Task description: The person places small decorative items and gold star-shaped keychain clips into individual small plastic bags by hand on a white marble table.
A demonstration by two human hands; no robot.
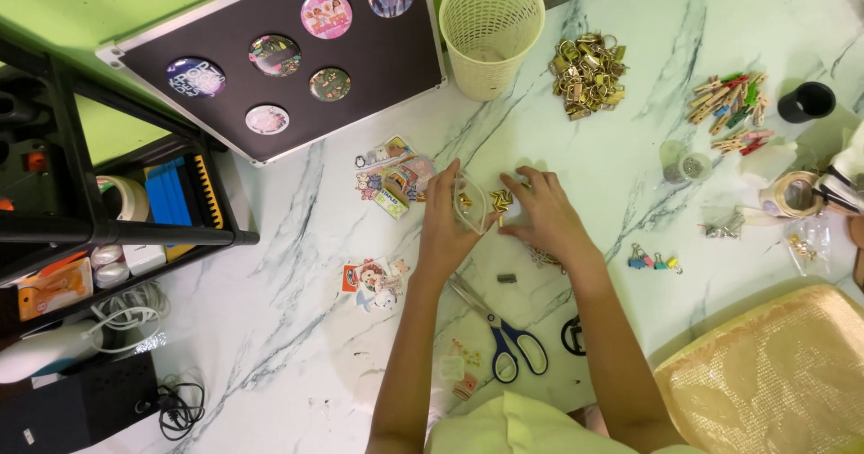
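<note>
Right at the middle of the white marble-patterned tabletop (297, 265), the left hand (445, 229) curls around a small clear plastic bag (470, 204), holding it upright by its side. Facing it, the right hand (540, 215) pinches the bag's other edge, fingertips closed beside a small gold-and-black trinket (500, 200) at the bag's mouth. Blue-handled scissors (504, 332) lie near the forearms, colourful stickers (391, 177) just beside the left hand, and a cream mesh basket (490, 31) well apart.
</note>
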